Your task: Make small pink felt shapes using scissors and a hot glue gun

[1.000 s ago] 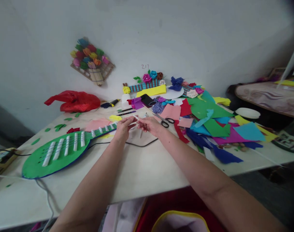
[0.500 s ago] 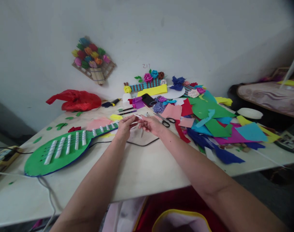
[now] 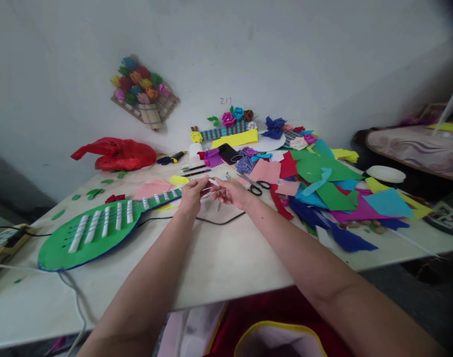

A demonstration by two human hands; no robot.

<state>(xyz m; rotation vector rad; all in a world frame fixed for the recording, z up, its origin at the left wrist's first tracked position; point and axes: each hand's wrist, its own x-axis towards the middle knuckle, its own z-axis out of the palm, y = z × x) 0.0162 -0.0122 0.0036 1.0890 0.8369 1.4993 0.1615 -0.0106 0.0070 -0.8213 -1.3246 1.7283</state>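
Observation:
My left hand (image 3: 192, 194) and my right hand (image 3: 229, 192) meet above the middle of the table. Both have their fingers closed on a small white piece (image 3: 213, 182), which looks like paper. The fingers cover part of it. Just left of my left hand is the neck of a green guitar-shaped craft (image 3: 110, 237), lying flat with white rolled strips and strings across it. Black-handled scissors (image 3: 255, 189) lie beside my right hand, blades pointing away to the left.
Coloured paper scraps (image 3: 323, 173) are heaped at the right. Behind the hands lie pencils (image 3: 195, 173), a dark phone (image 3: 228, 152) and a yarn tangle (image 3: 244, 164). A black cable (image 3: 221, 223) runs across the table. A red plastic bag (image 3: 118, 154) sits against the wall.
Both hands stay in nearly the same place. The white piece between the fingertips has tilted slightly, its right end lower. Everything else on the table is unmoved.

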